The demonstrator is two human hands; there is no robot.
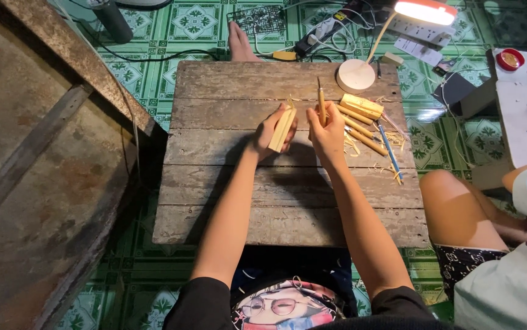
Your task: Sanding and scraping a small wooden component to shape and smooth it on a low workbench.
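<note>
A home floor workspace: green patterned tiles (153, 79), low plank table (288, 208).

Pale yellow wood strip (282, 129), grey weathered table (288, 208), green patterned floor tiles (153, 61).

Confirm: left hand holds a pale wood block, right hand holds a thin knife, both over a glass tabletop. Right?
Not quite. The head view shows a table of weathered wooden planks, not glass. The rest holds: left hand grips the pale wood block, right hand the thin knife.

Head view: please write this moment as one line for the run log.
left hand: holds pale wood strip | right hand: holds thin upright blade tool | wooden table: more wood sticks, lamp base
</note>
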